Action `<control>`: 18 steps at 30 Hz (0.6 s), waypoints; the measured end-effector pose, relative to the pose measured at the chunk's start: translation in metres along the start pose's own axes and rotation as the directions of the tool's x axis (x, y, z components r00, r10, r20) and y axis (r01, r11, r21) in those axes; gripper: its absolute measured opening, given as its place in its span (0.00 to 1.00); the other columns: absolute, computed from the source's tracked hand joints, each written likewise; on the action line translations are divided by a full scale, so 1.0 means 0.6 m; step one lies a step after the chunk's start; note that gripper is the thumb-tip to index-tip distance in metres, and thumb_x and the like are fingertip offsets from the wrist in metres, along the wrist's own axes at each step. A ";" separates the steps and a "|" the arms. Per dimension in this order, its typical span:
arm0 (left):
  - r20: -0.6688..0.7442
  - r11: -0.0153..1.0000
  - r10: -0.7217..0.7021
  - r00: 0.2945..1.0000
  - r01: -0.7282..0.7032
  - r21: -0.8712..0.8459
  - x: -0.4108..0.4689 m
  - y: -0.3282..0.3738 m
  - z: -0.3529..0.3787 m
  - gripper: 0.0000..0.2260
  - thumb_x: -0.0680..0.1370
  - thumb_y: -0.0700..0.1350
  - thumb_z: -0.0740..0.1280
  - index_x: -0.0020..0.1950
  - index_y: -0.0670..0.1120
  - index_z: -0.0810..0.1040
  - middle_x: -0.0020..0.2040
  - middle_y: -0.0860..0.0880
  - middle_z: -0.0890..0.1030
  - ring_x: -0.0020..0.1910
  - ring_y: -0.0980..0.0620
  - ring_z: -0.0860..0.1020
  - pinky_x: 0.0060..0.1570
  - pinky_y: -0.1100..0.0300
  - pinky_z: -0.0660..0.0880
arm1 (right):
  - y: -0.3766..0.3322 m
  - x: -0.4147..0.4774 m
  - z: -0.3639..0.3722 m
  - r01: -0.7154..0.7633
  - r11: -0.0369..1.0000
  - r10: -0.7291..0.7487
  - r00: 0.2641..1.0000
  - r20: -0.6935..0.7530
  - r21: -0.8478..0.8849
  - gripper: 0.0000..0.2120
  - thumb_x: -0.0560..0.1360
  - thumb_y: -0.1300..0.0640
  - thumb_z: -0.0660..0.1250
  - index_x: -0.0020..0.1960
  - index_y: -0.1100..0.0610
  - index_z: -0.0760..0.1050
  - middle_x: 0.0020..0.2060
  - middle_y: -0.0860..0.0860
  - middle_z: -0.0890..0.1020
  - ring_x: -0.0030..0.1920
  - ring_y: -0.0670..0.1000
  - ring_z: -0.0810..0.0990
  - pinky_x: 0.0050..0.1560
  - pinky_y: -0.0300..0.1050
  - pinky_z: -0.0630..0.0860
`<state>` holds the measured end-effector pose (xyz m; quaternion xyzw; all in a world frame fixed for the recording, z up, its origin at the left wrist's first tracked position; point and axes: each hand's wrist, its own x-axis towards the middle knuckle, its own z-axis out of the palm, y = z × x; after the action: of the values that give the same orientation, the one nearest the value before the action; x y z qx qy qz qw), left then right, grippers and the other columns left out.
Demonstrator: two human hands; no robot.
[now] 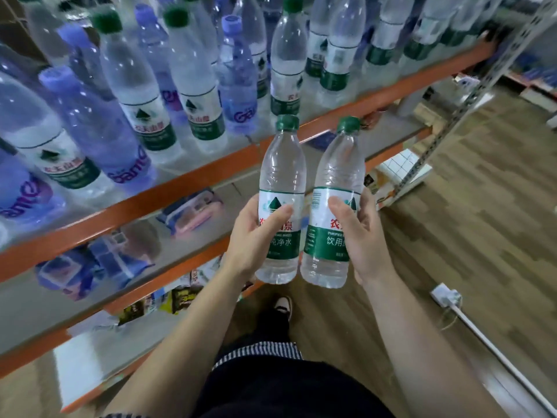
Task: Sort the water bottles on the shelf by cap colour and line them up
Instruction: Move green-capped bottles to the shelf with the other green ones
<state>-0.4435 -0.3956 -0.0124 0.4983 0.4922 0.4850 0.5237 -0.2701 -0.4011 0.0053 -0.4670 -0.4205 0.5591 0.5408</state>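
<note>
My left hand (256,236) grips a clear green-capped water bottle (281,173) by its green label. My right hand (358,233) grips a second green-capped bottle (339,170) the same way. Both bottles are upright, side by side, held in front of the orange shelf edge (180,182) and below the top shelf's level. On that shelf stand several green-capped bottles (138,82) mixed with several purple-capped, purple-tinted bottles (238,76). More green-label bottles (337,52) crowd the shelf's right part.
Lower shelves (90,267) hold packaged goods. A grey perforated upright post (482,82) bounds the shelf at the right. The wooden floor (467,221) lies to the right, with a white power strip (446,297) and its cable on it. My foot (283,306) is below the bottles.
</note>
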 end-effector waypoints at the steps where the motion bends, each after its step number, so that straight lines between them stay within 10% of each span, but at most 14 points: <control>1: 0.023 1.000 -0.001 1.000 0.001 0.004 0.022 -0.001 0.019 0.22 0.72 0.58 0.68 0.61 0.47 0.77 0.55 0.45 0.83 0.54 0.44 0.82 0.55 0.37 0.76 | -0.003 0.018 -0.018 -0.004 1.000 0.005 1.000 -0.020 0.022 0.22 0.75 0.55 0.68 0.68 0.53 0.69 0.58 0.57 0.81 0.57 0.59 0.82 0.55 0.60 0.79; 18: 0.177 0.998 0.060 0.982 -0.064 0.016 0.458 0.061 0.277 0.16 0.74 0.57 0.69 0.61 0.57 0.75 0.55 0.52 0.83 0.53 0.53 0.83 0.53 0.49 0.79 | -0.120 0.415 -0.253 0.091 0.995 -0.099 0.945 -0.311 -0.041 0.17 0.73 0.50 0.71 0.61 0.43 0.74 0.54 0.48 0.84 0.54 0.53 0.84 0.55 0.59 0.80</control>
<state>-0.2658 -0.1274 0.0187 0.5600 0.4335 0.4497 0.5443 -0.1009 -0.1536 0.0270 -0.5359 -0.3590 0.4459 0.6206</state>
